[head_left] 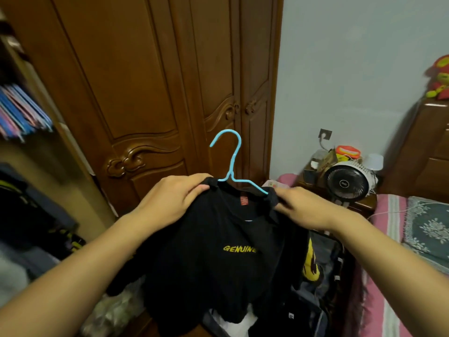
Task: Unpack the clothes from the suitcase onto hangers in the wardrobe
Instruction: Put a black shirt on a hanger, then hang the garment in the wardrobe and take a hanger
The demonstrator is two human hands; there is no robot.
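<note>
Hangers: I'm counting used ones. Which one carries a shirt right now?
The light blue hanger held up in both hands, inside the black shirt; the bunched hangers at left stay bare.

Dim indoor light; left edge blurred, wide-angle bending at borders; centre fairly sharp.

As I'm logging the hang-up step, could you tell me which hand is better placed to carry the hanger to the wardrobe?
Probably the left hand: it grips the shirt nearest the hanger neck, and the open wardrobe lies on its side.
</note>
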